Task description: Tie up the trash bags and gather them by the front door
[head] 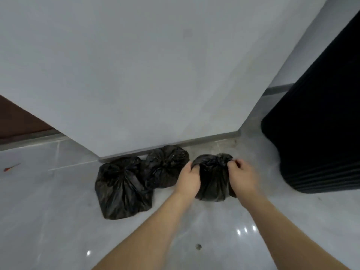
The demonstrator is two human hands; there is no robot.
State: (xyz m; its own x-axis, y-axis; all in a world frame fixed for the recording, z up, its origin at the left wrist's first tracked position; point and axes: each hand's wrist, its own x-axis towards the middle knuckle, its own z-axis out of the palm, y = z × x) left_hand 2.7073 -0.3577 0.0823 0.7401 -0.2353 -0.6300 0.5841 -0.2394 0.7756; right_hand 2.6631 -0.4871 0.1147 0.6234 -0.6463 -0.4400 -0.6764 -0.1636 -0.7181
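Now left hand (188,177) and right hand (242,174) both pinch gathered neck of third trash bag (213,180), held between them on floor (58,221). Tying step, seemingly. Next: cinch knot tight. Left of hands, two tied bags (121,189) rest against wall (136,75).

No legible txt, labels, brands, nos. or signs anywhere in view.
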